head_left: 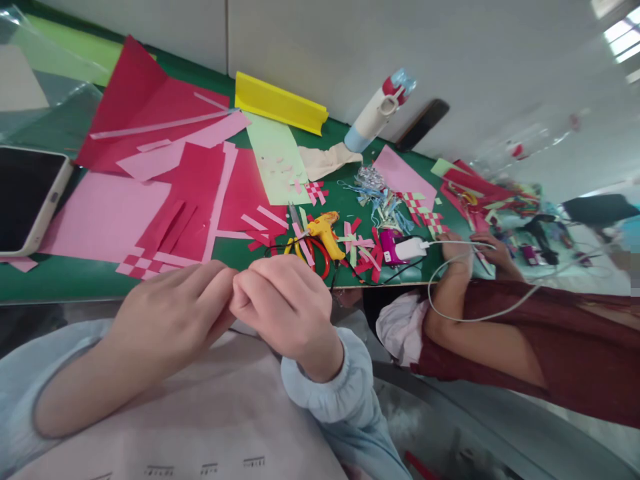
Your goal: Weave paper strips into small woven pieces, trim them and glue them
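Both my hands are together in front of my body, by the table's near edge. My left hand (167,307) is closed, its fingers curled and touching the right hand. My right hand (285,300) is also closed, thumb side toward the left. Whatever they may hold is hidden behind the fingers. Just beyond them lies a woven pink-and-red paper piece (143,262) beside red paper (195,193). Right of my right hand are a yellow glue gun (326,233) and scissors with red handles (320,259), among cut paper strips (363,247).
A phone (30,200) lies at left on pink paper (95,213). At the back stand a yellow folded piece (280,103) and a white bottle (373,120). A power adapter (410,249) trails a cable. To the right, a co-worker's hands (457,247) are over the table.
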Available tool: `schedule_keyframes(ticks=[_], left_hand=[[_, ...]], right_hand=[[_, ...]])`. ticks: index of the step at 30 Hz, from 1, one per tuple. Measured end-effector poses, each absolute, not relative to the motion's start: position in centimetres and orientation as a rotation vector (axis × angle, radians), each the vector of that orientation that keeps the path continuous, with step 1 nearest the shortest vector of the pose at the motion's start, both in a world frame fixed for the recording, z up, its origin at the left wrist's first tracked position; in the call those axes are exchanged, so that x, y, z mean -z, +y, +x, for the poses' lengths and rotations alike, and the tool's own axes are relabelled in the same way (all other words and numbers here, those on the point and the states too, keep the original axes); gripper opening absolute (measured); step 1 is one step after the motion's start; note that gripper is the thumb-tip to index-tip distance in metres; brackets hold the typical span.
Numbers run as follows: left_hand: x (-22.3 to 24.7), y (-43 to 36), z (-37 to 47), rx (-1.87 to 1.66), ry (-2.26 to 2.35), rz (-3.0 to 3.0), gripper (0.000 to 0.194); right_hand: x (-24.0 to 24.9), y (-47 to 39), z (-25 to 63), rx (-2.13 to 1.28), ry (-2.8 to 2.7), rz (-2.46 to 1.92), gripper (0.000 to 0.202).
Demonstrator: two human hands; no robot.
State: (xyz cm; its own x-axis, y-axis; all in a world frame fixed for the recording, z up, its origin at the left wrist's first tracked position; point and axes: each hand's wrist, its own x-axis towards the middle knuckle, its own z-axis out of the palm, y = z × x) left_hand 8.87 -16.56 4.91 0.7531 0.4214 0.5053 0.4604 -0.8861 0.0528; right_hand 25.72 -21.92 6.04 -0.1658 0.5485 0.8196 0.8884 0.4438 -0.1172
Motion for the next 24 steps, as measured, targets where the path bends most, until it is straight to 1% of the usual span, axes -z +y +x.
schedule_keyframes(ticks=[5,9,12,17,24], left_hand=[[-5.2,-16.7,9.1,0.770,-0.748,-2.861,0.029],[-5.3,-16.8,9.2,0.755,-0.771,-2.864,0.030],[-5.2,-16.8,9.2,0.755,-0.766,-2.879,0.030],[-5.0,-16.8,9.2,0.775,-0.752,-2.884,0.027],[-4.6,-17.0,9.0,0.741,-0.768,-2.987,0.022]], right_hand=[[-6.1,-22.0,25.6,0.438,-1.809,-1.382,0.025],[-6.4,-22.2,25.5,0.320,-1.708,-1.346,0.017],[-6.4,-22.3,25.5,0.282,-1.671,-1.302,0.016],[-6.0,-22.2,25.6,0.365,-1.750,-1.290,0.020],[-5.3,-22.4,26.0,0.630,-1.943,-1.272,0.017]])
